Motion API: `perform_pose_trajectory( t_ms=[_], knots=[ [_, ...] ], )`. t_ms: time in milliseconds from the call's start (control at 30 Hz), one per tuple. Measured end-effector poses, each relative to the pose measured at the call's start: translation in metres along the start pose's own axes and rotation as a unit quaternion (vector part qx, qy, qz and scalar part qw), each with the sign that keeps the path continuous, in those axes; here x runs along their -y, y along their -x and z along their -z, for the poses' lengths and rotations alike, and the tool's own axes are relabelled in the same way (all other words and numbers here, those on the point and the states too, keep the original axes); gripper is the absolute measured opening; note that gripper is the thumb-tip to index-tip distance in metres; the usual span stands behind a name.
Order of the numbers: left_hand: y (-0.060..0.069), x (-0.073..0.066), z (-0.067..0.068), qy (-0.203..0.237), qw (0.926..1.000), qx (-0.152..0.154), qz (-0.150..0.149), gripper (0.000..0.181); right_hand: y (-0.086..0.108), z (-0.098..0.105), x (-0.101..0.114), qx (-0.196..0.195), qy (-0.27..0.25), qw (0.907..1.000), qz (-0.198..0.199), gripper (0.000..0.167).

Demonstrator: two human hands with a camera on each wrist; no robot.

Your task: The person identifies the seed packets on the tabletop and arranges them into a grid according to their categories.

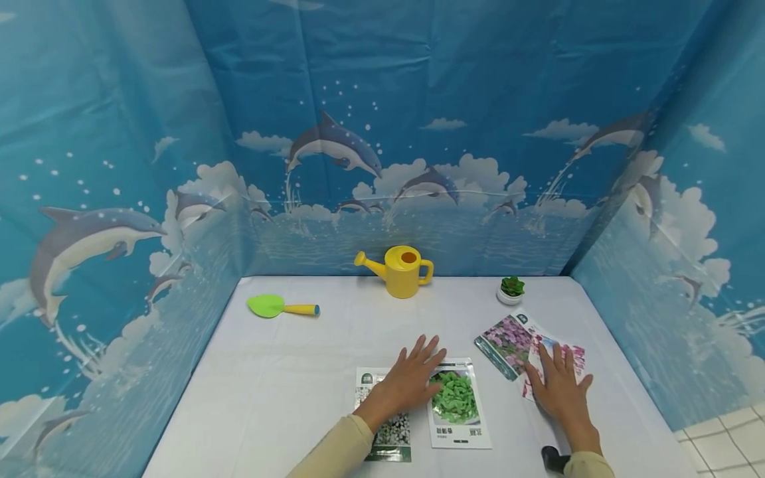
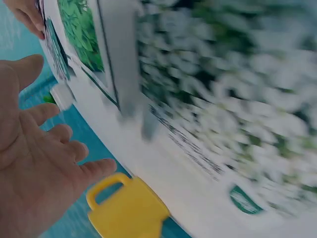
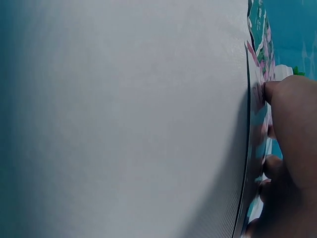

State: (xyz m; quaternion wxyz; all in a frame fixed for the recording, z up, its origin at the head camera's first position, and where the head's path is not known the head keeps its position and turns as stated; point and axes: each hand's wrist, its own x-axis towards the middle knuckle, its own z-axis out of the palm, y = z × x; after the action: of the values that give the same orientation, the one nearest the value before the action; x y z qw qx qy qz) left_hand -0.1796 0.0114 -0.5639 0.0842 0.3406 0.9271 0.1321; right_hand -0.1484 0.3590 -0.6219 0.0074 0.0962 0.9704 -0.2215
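Observation:
My left hand (image 1: pixel 409 382), fingers spread, is above two seed packets lying side by side. One packet with white flowers (image 1: pixel 394 435) lies partly under the wrist and forearm; the other, with green leaves (image 1: pixel 457 398), is by the thumb. The left wrist view shows the palm apart from the white-flower packet (image 2: pixel 237 94). On the right, my right hand (image 1: pixel 560 392) rests with spread fingers on a pink-flower packet (image 1: pixel 578 358), covering part of it. This packet overlaps a purple-flower packet (image 1: pixel 505 345). In the right wrist view the thumb (image 3: pixel 277 91) touches the packet edge.
A yellow watering can (image 1: pixel 402 279) stands at the table's back edge. To its left lies a green toy trowel (image 1: pixel 265 305) with a yellow handle. A small potted plant (image 1: pixel 510 295) stands behind the right packets. Dolphin-print curtains (image 1: pixel 370 232) enclose the white table (image 1: pixel 287 372).

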Motion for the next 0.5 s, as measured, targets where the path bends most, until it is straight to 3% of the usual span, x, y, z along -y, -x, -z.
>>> perform_pose_trajectory(
  t_ms=[233,500],
  knots=[
    [-0.047,-0.034,-0.005,-0.059,0.9965,0.029,-0.053,0.068,0.000,0.000,-0.004,-0.007,-0.006,1.0000,0.002,0.078],
    [-0.089,-0.055,-0.010,-0.084,0.9932,0.063,-0.051,0.068,0.000,0.002,-0.009,-0.016,0.002,0.9999,0.001,0.077]
  ],
)
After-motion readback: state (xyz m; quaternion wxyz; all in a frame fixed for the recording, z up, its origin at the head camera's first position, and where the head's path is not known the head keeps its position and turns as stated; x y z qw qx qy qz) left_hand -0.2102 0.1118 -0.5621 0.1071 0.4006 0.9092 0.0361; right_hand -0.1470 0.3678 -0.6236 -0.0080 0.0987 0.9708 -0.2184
